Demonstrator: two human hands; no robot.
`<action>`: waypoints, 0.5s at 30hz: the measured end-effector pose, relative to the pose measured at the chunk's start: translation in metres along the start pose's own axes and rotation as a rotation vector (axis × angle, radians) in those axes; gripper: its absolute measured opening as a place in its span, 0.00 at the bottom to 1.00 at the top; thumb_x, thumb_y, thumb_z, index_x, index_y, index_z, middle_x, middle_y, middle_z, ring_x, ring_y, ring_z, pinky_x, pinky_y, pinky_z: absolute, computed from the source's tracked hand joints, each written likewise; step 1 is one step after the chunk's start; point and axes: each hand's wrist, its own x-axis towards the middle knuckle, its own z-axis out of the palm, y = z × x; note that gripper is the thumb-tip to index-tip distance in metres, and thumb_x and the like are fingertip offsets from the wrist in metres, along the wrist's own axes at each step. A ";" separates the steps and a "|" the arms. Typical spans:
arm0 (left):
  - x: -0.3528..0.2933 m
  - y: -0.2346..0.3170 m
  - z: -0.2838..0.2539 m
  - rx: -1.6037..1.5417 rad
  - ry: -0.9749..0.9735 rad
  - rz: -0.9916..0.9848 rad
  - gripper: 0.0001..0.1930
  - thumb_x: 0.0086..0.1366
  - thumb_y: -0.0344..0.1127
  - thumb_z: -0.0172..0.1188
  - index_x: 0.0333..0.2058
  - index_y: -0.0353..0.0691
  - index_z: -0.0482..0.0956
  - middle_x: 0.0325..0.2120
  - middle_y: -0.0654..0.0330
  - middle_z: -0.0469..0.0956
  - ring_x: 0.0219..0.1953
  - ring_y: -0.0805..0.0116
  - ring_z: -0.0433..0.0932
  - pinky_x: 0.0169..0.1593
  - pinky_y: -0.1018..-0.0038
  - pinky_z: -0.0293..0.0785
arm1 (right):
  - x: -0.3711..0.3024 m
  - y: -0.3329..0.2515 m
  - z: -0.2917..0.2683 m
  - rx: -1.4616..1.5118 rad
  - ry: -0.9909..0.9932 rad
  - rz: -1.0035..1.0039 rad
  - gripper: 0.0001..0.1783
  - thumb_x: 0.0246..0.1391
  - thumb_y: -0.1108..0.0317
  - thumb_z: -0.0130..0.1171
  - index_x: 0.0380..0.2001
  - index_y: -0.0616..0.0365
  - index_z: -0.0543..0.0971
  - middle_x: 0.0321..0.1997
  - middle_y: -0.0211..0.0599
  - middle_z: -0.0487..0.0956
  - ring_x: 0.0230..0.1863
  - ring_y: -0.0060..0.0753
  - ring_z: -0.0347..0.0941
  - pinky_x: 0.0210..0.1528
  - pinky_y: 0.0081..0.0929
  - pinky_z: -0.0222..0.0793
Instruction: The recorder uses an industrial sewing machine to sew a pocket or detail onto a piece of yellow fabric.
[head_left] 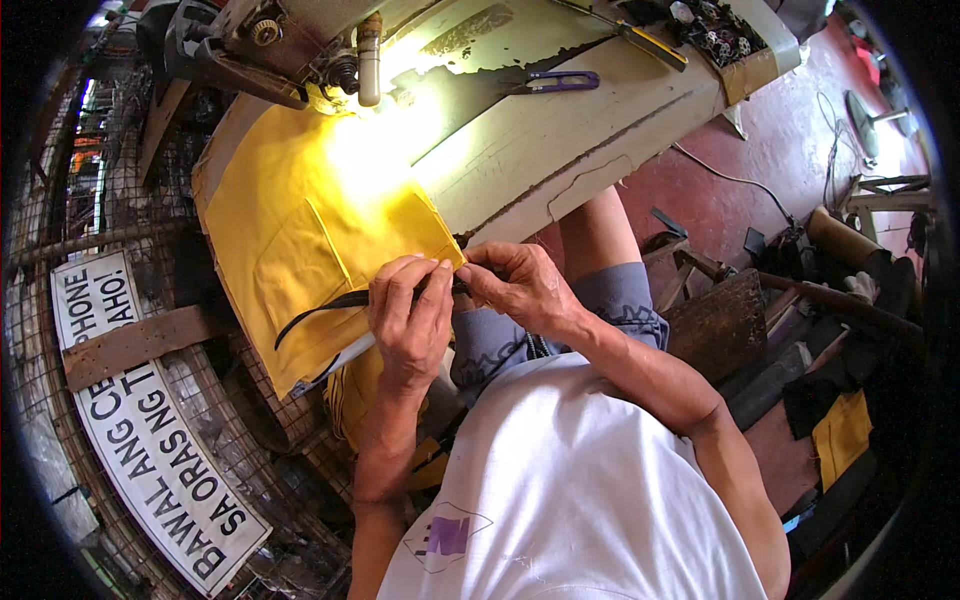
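Observation:
A wide piece of yellow fabric (270, 240) lies over the left end of the sewing table and hangs past its near edge. My left hand (410, 315) pinches the near right corner of it, fingertips pressed together. Close beside it, my right hand (520, 285) also has its thumb and forefinger closed on that corner, fingertips almost touching the left ones. A narrow black strip (320, 310) curves out from under my left hand across the yellow fabric; its other end is hidden by the hands. Above the fabric stands the sewing machine (369, 60), its lamp glaring on the cloth.
Purple-handled thread snips (560, 80) and a yellow-and-black handled tool (652, 46) lie on the table. A tray of small dark metal parts (715, 35) is at its far right corner. A wire mesh wall with a sign (160, 440) stands left; scraps and rolls (850, 240) lie right.

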 end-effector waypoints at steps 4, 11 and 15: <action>-0.001 0.001 -0.002 0.008 -0.025 0.016 0.18 0.50 0.16 0.66 0.41 0.36 0.81 0.37 0.58 0.75 0.42 0.58 0.76 0.46 0.64 0.74 | 0.001 0.001 0.000 -0.036 0.003 -0.006 0.16 0.63 0.63 0.56 0.40 0.69 0.80 0.25 0.30 0.79 0.26 0.16 0.71 0.29 0.20 0.70; -0.003 0.000 0.002 0.028 0.009 0.031 0.20 0.50 0.18 0.67 0.44 0.35 0.79 0.38 0.56 0.75 0.42 0.57 0.76 0.46 0.63 0.73 | -0.005 -0.004 -0.006 0.077 -0.091 0.041 0.13 0.61 0.67 0.55 0.42 0.67 0.79 0.22 0.26 0.75 0.24 0.14 0.67 0.27 0.19 0.66; -0.003 -0.002 0.003 0.029 0.038 0.042 0.17 0.51 0.17 0.65 0.41 0.33 0.80 0.38 0.55 0.76 0.41 0.56 0.77 0.46 0.63 0.73 | -0.006 0.001 -0.008 0.073 -0.115 0.017 0.13 0.61 0.67 0.57 0.46 0.61 0.79 0.20 0.28 0.74 0.19 0.19 0.65 0.23 0.18 0.62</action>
